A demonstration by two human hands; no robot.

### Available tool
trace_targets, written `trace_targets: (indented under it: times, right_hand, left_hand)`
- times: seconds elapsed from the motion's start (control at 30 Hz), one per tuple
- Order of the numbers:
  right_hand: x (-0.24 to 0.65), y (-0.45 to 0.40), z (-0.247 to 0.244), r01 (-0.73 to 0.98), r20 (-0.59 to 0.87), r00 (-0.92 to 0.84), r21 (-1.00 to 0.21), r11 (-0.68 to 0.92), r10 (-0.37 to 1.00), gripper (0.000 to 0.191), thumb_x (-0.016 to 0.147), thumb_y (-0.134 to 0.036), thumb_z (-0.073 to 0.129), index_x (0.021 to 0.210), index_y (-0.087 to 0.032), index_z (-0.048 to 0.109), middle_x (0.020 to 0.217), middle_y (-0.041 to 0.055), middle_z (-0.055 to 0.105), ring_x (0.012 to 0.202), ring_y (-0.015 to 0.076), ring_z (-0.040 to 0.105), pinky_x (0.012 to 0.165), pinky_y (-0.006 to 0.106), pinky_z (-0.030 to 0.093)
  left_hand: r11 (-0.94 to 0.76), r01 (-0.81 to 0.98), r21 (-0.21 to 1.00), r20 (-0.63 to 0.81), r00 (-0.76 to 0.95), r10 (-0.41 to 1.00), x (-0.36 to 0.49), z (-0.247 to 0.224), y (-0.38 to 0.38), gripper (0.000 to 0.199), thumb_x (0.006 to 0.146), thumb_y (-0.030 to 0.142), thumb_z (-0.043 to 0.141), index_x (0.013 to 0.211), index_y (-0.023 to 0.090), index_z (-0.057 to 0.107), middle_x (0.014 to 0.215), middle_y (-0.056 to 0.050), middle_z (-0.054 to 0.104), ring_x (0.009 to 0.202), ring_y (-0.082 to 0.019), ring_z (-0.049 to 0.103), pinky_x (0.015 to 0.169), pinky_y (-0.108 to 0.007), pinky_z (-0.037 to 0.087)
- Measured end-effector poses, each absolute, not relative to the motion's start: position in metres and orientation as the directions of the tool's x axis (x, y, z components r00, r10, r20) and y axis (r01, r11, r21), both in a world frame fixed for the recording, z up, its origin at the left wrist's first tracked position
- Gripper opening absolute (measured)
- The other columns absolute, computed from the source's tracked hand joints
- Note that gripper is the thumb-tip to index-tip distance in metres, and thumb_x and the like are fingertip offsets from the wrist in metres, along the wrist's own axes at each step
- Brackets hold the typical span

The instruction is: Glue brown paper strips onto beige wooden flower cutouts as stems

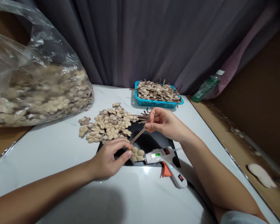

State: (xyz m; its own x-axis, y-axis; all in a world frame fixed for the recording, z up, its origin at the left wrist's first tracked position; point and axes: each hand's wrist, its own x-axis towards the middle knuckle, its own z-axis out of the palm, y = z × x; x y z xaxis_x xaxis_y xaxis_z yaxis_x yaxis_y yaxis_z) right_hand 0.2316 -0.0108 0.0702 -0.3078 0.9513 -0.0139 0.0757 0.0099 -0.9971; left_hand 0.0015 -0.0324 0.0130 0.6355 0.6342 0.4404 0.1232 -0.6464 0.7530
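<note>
Clearly, both hands are closed on something. The left hand point(114, 157) pinches a beige flower-shaped piece point(137, 152) between thumb and fingers, with its rounded petals facing up. The right hand point(164, 123), farther off and to the right, grips a thin patterned strip point(138, 136) by its far end between thumb and bent fingers. From there the strip slants down to the left, and its near end meets the left fingertips beside the flower-shaped piece; whether the two are joined cannot be told.

Just right of the flower-shaped piece lies a white glue gun point(164, 157) with an orange trigger, its nozzle pointing left at the petals. Contact between nozzle and petal is unclear. A green light glows on its side, and a dark cable point(200, 197) runs from its handle toward the near right.

Under the hands is a black mat point(154, 140), on a white marbled table point(84, 196). At the mat's far left, a loose pile of similar flower pieces point(112, 124), beige and greyish, spreads over its edge onto the table. Beyond the right hand, a bunch of loose strips point(143, 116) fans out.

Farther back stands a blue basket point(154, 103) heaped with small pieces and strips. A big clear plastic bag point(60, 74) of flower pieces fills the far left. At the far right leans a green bottle point(206, 87) with a white cap, and a dark curtain point(130, 40) hangs behind everything.
</note>
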Motion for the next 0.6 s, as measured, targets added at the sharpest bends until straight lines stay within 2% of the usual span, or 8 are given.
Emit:
trace_targets:
  times: [0.13, 0.23, 0.33, 0.47, 0.6]
  right_hand:
    - [0.234, -0.011, 0.070, 0.075, 0.038, -0.338, -0.995, 0.067, 0.940, 0.024, 0.075, -0.018, 0.069, 0.078, -0.019, 0.046, 0.064, -0.0053, 0.060, 0.061, 0.0081, 0.058, 0.059, 0.021, 0.048]
    - [0.240, -0.008, 0.070, 0.063, 0.028, -0.319, -0.997, 0.051, 0.947, 0.024, 0.074, -0.018, 0.071, 0.086, -0.019, 0.050, 0.064, -0.0051, 0.062, 0.061, 0.0078, 0.059, 0.060, 0.020, 0.048]
    - [0.247, -0.003, 0.068, 0.054, -0.060, -0.307, -0.998, -0.045, 0.950, 0.025, 0.074, -0.024, 0.072, 0.092, -0.018, 0.056, 0.070, -0.0025, 0.064, 0.063, 0.0081, 0.060, 0.062, 0.021, 0.051]
    - [0.247, 0.003, 0.061, 0.132, -0.235, -0.367, -0.971, -0.200, 0.900, 0.028, 0.077, -0.041, 0.067, 0.086, -0.014, 0.065, 0.085, 0.0042, 0.066, 0.067, 0.0081, 0.060, 0.060, 0.019, 0.053]
    - [0.239, 0.002, 0.055, 0.176, -0.271, -0.449, -0.961, -0.213, 0.851, 0.029, 0.078, -0.042, 0.065, 0.077, -0.013, 0.066, 0.075, 0.0031, 0.064, 0.066, 0.0089, 0.059, 0.053, 0.018, 0.052]
  left_hand:
    - [-0.647, 0.123, 0.753, 0.451, 0.619, 0.643, 0.001, 0.013, -0.033, 0.006, 0.082, 0.010, 0.054, 0.086, 0.014, 0.058, 0.084, -0.007, 0.063, 0.081, -0.016, 0.059, 0.077, -0.028, 0.046]
    - [-0.652, 0.124, 0.748, 0.463, 0.607, 0.646, 0.000, 0.013, -0.033, 0.006, 0.082, 0.009, 0.055, 0.085, 0.014, 0.058, 0.085, -0.007, 0.063, 0.082, -0.016, 0.059, 0.077, -0.028, 0.046]
    - [-0.657, 0.110, 0.746, 0.474, 0.604, 0.640, 0.000, 0.012, -0.033, 0.007, 0.082, 0.009, 0.054, 0.085, 0.014, 0.058, 0.084, -0.007, 0.062, 0.080, -0.016, 0.058, 0.075, -0.028, 0.046]
    - [-0.663, 0.101, 0.742, 0.476, 0.616, 0.627, 0.000, 0.012, -0.033, 0.008, 0.082, 0.008, 0.054, 0.086, 0.014, 0.058, 0.084, -0.007, 0.062, 0.080, -0.016, 0.058, 0.075, -0.029, 0.046]
    - [-0.673, 0.104, 0.733, 0.474, 0.631, 0.614, 0.000, 0.012, -0.032, 0.008, 0.082, 0.008, 0.054, 0.086, 0.014, 0.057, 0.084, -0.007, 0.062, 0.079, -0.016, 0.058, 0.074, -0.028, 0.046]
